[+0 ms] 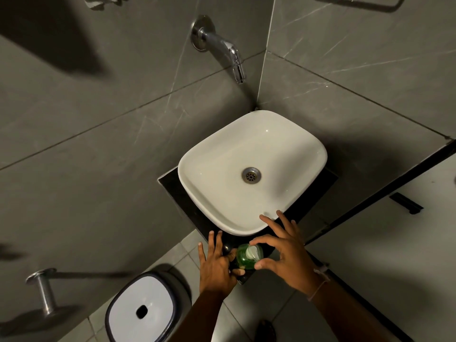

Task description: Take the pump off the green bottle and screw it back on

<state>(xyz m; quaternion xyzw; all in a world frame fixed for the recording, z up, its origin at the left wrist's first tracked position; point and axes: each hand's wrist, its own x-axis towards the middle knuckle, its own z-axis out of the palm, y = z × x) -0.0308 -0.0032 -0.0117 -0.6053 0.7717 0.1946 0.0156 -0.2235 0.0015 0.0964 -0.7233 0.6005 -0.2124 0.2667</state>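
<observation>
The green bottle (244, 260) stands on the near corner of the black counter (170, 183), just in front of the white basin. Its white pump (252, 251) sits on top of it. My left hand (216, 264) is against the bottle's left side, the thumb curled at its base and the other fingers spread on the counter. My right hand (283, 255) comes in from the right. Its index finger and thumb close around the bottle's top at the pump, and the other fingers are raised and spread.
The white basin (197, 174) fills most of the counter, with a chrome tap (232, 55) on the wall above. A white-lidded bin (140, 307) stands on the floor to the lower left, next to a metal holder (43, 290). Grey tiled walls meet in a corner behind the basin.
</observation>
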